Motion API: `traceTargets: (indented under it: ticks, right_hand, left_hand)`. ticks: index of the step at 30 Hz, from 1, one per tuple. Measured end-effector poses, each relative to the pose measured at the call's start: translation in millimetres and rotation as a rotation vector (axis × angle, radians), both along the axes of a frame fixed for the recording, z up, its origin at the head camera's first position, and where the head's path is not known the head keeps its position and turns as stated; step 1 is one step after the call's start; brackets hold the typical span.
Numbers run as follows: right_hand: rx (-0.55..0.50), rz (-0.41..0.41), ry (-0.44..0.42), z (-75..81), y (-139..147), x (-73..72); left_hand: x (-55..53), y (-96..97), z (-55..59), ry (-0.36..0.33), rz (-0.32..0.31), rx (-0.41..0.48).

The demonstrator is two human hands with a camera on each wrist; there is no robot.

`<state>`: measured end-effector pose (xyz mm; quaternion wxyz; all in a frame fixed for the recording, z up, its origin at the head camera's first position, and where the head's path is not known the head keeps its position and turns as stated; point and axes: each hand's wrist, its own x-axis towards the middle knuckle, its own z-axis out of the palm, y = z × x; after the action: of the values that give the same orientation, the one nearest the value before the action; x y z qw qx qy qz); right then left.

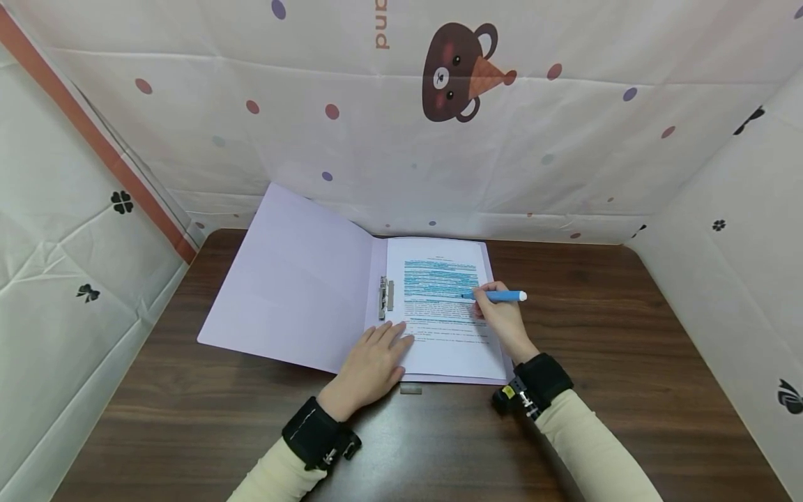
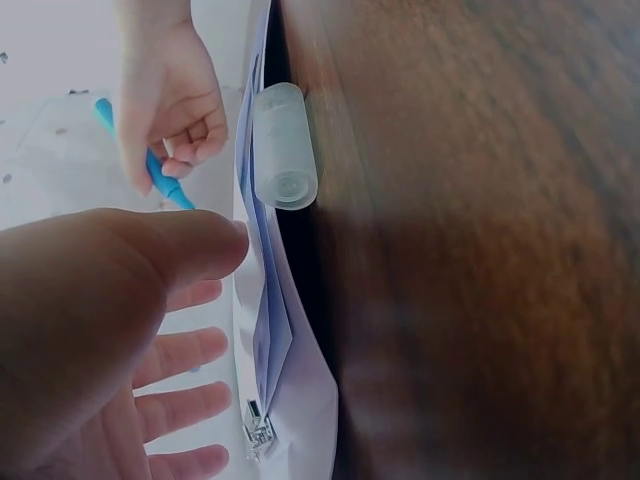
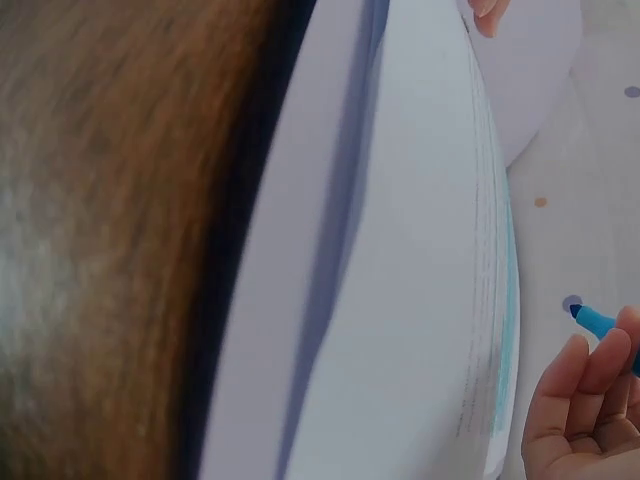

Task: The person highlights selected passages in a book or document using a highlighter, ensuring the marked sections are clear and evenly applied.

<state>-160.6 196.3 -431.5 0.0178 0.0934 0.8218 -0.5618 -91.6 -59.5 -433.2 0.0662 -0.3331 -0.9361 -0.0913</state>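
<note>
My right hand [image 1: 504, 319] pinches a blue marker [image 1: 505, 296] over a printed sheet [image 1: 452, 359], its tip pointing left at the text. Blue highlighting covers most of the upper lines, with further blue strokes lower down. In the right wrist view the marker's dark tip [image 3: 576, 311] is uncovered. The sheet lies in an opened lilac folder [image 1: 301, 279], beside a metal clip [image 1: 383, 298] at the spine. With fingers spread and straight, my left hand [image 1: 370, 362] rests on the sheet's lower left corner and the folder.
A translucent cylindrical cap [image 2: 285, 150] lies on the dark wooden table [image 1: 627, 335] at the folder's near edge. White patterned cloth [image 1: 376, 139] walls in the table at the back and both sides. The folder's cover spreads out to the left.
</note>
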Motion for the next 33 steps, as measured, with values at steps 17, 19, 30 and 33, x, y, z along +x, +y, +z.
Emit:
traceTargets:
  ticks: [17, 19, 30, 33]
  right_hand:
    - [0.097, 0.002, -0.068, -7.5, 2.4, -3.8]
    - [0.099, 0.007, -0.068, -8.4, 3.1, -4.0]
    - [0.109, 0.003, -0.072, -11.6, 2.5, -5.8]
    - [0.125, 0.011, -0.074, -12.7, 2.7, -6.1]
  left_hand:
    - [-0.6, -2.0, -3.7, -0.037, 0.067, -0.026]
    - [-0.8, -2.3, -4.2, -0.041, 0.071, -0.029]
    - [-0.8, -2.2, -4.2, -0.047, 0.089, -0.049]
    - [-0.9, -2.1, -5.3, -0.036, 0.089, -0.046]
